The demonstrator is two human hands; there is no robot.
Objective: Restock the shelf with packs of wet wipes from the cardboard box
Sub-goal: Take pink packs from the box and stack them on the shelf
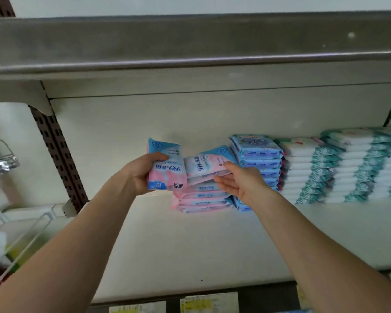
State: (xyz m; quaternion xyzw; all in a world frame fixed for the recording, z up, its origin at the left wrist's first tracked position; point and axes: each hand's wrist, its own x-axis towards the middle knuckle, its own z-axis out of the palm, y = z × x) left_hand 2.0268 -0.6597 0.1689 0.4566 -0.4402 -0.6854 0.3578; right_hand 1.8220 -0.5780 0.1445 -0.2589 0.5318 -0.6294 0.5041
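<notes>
Risk sits with the pink-and-blue wipes stack [202, 195] at centre of the white shelf [167, 245]: its top pack [207, 164] lies tilted, raised at the 2 o'clock end against the blue pack stack [256, 163], and the right hand [239, 181], fingers loosely spread, only steadies that pack's edge without pinching it. In my judgement, a push from that hand could slide the top pack off toward 8 o'clock or nudge the uneven stack out of line. Left hand [145, 171] clamps a further pack [166, 166] between thumb and fingers at 9 o'clock of the stack, just beside it; the cardboard box is not in view.
</notes>
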